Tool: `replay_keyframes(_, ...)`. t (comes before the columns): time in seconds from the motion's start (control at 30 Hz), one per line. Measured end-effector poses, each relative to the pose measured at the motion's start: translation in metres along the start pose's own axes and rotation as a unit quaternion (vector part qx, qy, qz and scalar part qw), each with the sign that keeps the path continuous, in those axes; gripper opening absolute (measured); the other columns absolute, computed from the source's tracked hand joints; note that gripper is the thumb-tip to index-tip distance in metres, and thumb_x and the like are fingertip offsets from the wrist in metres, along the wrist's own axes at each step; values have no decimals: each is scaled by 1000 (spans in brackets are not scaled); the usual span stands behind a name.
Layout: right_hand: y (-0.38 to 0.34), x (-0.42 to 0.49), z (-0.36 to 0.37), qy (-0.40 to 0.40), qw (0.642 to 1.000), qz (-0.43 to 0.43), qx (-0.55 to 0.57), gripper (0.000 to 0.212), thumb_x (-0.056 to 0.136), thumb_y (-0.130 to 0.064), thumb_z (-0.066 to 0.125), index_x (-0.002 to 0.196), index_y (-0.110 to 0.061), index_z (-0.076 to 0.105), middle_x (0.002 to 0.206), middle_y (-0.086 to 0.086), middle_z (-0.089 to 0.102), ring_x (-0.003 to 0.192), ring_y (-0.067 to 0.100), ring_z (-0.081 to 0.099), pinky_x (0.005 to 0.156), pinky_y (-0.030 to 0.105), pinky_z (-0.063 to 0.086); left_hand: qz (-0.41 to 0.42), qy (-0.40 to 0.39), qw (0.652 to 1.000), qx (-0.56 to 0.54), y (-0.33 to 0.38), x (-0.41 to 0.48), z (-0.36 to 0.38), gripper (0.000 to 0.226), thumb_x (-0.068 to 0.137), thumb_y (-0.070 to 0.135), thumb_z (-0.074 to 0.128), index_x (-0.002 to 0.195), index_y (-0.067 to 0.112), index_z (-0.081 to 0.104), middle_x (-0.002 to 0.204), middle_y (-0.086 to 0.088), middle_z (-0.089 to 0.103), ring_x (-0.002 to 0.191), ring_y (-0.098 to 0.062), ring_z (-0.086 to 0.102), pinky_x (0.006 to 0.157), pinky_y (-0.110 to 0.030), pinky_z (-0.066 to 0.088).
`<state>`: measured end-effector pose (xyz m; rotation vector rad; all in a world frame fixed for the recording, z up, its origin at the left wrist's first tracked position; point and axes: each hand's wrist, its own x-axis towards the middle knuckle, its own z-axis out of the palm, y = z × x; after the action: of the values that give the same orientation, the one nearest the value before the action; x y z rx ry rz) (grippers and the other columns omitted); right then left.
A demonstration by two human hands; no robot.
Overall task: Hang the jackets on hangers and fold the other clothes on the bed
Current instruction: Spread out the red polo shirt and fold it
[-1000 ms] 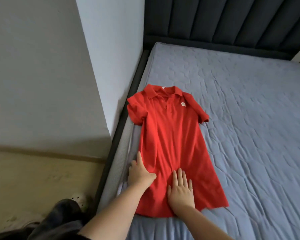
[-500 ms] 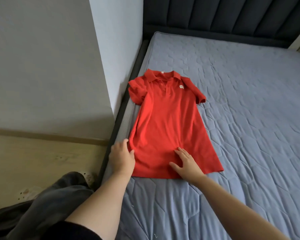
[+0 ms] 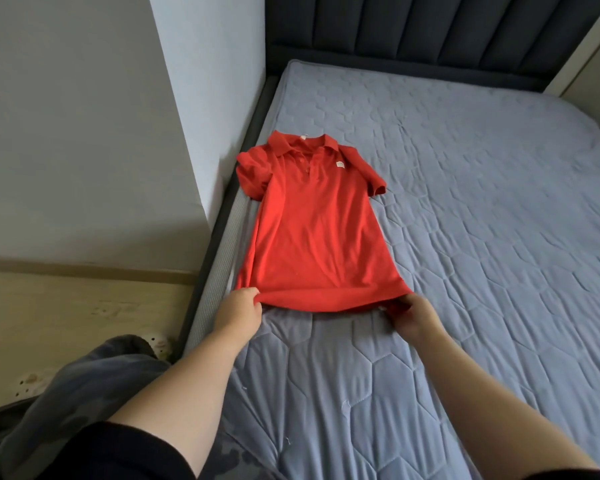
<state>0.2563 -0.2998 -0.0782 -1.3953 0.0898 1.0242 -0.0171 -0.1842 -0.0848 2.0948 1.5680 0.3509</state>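
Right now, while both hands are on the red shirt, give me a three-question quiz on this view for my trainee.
1. True or false: the red polo shirt lies front up on the mattress, with its collar toward the headboard.
2. Which part of the shirt does the left hand pinch? A) a sleeve B) a hem corner C) the collar
3. Fill in: the right hand grips the hem's ____ corner.

Key: 1 true; 2 B; 3 right.
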Motion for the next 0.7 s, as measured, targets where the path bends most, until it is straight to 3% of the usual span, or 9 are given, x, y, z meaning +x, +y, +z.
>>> replay_keyframes(0.07,-4,1,3,-63,997,22,44,27,88,0,36,83,-12,60,67,3,69,64,16,64,72,29,43,-47,23,994,-91,0,4,-7,25,91,7,46,108,6,65,107,-15,65,99,-35,59,78,-33,44)
replay_keyframes(0.17,-2,4,9,-39,999,21,15,17,95,-11,43,96,-16,60,78,3,70,80,18,62,72,32,46,-70,60,986,-140,-1,7,-12,21,90,4,46,96,7,66,95,-16,67,86,-34,59,69,-33,44)
replay_keyframes(0.27,-2,7,12,33,998,-27,-38,21,91,3,44,85,-8,61,67,9,65,61,21,62,59,32,54,-52,73,991,-103,-8,8,-11,15,91,9,49,90,7,64,90,-14,65,84,-34,58,66,-33,42)
replay_keyframes(0.33,-6,8,8,79,984,-93,-131,30,81,14,37,85,1,64,58,12,60,54,25,58,51,30,54,-58,46,996,-41,-13,8,-9,14,90,17,55,97,8,63,99,-14,62,92,-33,58,71,-36,44)
replay_keyframes(0.37,-7,8,4,98,962,-141,-214,33,76,15,37,88,3,66,59,12,59,57,27,57,54,33,53,-70,14,997,1,-16,7,-7,21,88,21,59,105,10,62,107,-13,58,99,-31,56,78,-37,46)
replay_keyframes(0.43,-7,6,-4,132,880,-231,-393,38,71,12,41,90,-3,70,67,8,61,65,27,55,61,33,46,-95,-33,993,67,-22,6,-4,35,86,19,59,121,15,55,119,-10,50,108,-28,53,85,-36,46)
replay_keyframes(0.5,-7,3,-13,174,829,-285,-449,41,72,8,41,93,-11,71,86,3,57,73,23,51,66,30,37,-121,-11,991,53,-25,7,-2,34,87,10,51,120,16,57,119,-10,55,105,-29,56,79,-33,44)
replay_keyframes(0.6,-12,4,-19,238,859,-276,-358,36,78,2,42,98,-9,70,97,7,56,79,25,52,70,27,39,-212,42,968,-130,-27,17,-6,25,89,5,41,103,5,62,94,-20,66,74,-33,67,65,-32,53)
replay_keyframes(0.7,-13,3,-8,138,958,-171,-186,18,86,-4,44,90,-9,61,82,14,63,63,21,56,52,19,45,-317,34,882,-348,-22,21,-10,22,97,5,30,101,5,52,68,-14,58,29,-17,55,30,-20,42)
